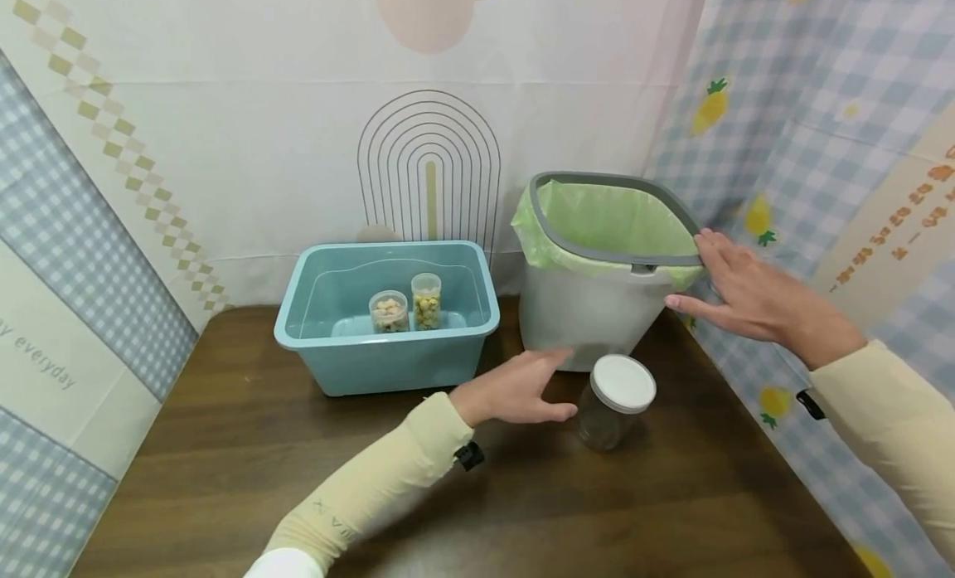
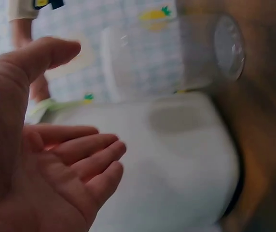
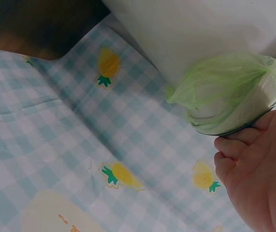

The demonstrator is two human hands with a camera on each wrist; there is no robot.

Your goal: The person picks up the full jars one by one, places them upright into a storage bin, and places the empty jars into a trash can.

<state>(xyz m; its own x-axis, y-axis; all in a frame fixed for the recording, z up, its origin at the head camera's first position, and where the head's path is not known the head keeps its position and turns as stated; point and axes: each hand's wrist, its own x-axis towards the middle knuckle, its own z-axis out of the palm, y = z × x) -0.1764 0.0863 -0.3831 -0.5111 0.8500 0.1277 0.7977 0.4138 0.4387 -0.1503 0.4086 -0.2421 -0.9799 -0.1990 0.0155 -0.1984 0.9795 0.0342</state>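
Observation:
A white trash bin (image 1: 589, 313) with a grey rim and a green liner bag (image 1: 612, 217) stands at the back right. My right hand (image 1: 761, 300) is at the rim's right side, fingers extended against it; in the right wrist view the fingertips meet the rim beside the bunched bag. Left of a clear jar (image 1: 600, 420) with a white lid (image 1: 623, 383) is my left hand (image 1: 522, 387), thumb and fingers spread apart with nothing in them. The left wrist view shows the see-through jar (image 2: 162, 53) beyond that open palm, in front of the bin.
A blue plastic basin (image 1: 395, 366) sits on the brown wooden table (image 1: 224, 445) to the left. Inside it are a short tub (image 1: 390, 313) of pale pieces and a taller container (image 1: 426, 304) of yellowish pieces. Patterned cloth (image 1: 813, 147) hangs along the back and sides.

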